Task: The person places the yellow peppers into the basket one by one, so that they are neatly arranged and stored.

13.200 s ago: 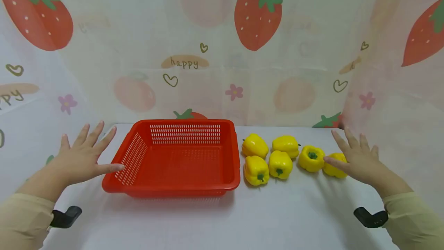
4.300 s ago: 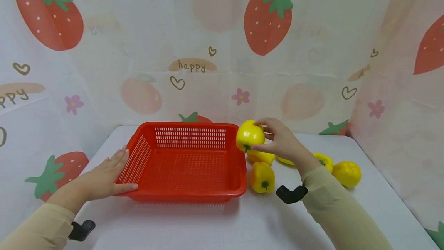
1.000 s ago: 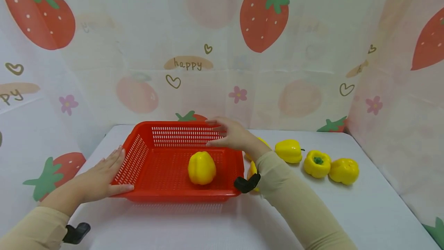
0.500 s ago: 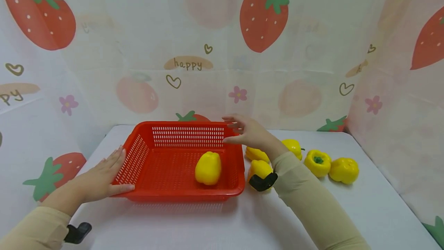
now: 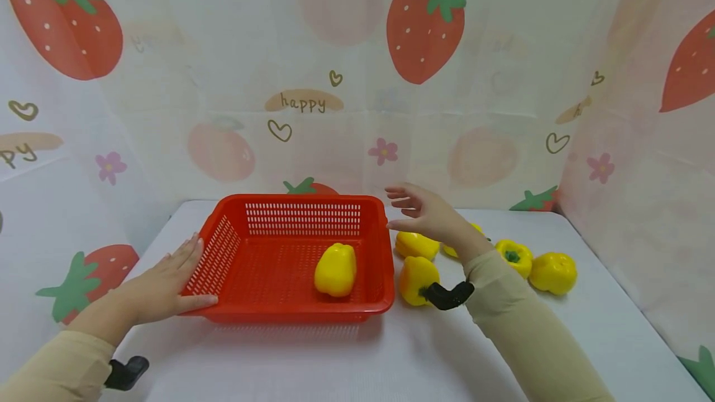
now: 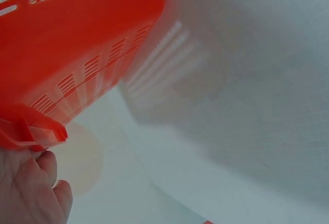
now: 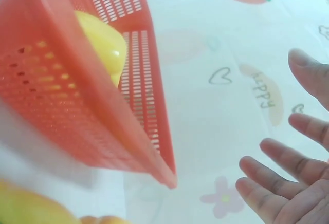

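Note:
A red plastic basket [image 5: 262, 312] with slotted walls stands on the table, with one yellow bell pepper [image 5: 335, 270] lying in its right half. My left hand [image 5: 159, 284] rests on the basket's left rim, fingers straight along the outside and thumb over the front corner. Just beyond the right rim, my right hand [image 5: 427, 213] hangs in the air, fingers loosely bent and nothing in them. Beneath it lie a yellow pepper [image 5: 417, 245] close to the basket and another pepper [image 5: 419, 278] nearer the front. The right forearm partly hides a third pepper [image 5: 451, 251].
Farther right, an upright pepper [image 5: 515, 256] with its green stem showing sits beside another yellow pepper [image 5: 553, 273]. The white table [image 5: 335, 365] ends at a printed cloth backdrop [image 5: 357, 141] behind and at both sides.
The right hand carried a pepper from the group into the basket, let go of it, then drew back rightward past the rim. That pepper shifted slightly right. The left hand moved onto the rim earlier.

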A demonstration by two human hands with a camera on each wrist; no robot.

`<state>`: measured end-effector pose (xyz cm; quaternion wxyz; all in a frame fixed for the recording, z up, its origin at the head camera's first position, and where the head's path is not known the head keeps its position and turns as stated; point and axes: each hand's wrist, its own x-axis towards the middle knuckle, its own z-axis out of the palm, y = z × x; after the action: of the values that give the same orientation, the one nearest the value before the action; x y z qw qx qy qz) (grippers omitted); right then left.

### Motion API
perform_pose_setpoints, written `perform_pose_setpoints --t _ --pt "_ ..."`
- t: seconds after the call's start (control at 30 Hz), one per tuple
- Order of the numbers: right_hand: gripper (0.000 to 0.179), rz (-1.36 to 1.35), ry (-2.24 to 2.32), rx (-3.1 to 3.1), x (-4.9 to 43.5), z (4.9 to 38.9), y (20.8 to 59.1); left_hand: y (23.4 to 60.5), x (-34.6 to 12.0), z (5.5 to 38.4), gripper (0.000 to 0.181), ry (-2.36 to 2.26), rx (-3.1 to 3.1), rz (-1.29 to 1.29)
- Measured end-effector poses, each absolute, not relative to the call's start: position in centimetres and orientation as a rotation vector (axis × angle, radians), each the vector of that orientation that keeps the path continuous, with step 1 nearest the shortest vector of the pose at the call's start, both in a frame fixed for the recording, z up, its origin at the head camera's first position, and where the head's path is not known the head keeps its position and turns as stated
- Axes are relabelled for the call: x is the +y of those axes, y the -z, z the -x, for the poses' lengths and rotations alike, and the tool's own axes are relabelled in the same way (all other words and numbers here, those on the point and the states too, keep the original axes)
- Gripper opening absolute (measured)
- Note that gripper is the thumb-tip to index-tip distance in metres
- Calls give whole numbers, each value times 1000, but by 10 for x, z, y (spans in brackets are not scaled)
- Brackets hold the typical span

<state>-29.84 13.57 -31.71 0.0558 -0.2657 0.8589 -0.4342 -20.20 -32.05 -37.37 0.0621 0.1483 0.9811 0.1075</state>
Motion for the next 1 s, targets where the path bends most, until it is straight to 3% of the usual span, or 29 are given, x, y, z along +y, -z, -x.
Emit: perform_pose_setpoints --t 1.0 --pt "71 541 1281 2581 201 279 366 376 -323 204 113 -336 2968 -454"
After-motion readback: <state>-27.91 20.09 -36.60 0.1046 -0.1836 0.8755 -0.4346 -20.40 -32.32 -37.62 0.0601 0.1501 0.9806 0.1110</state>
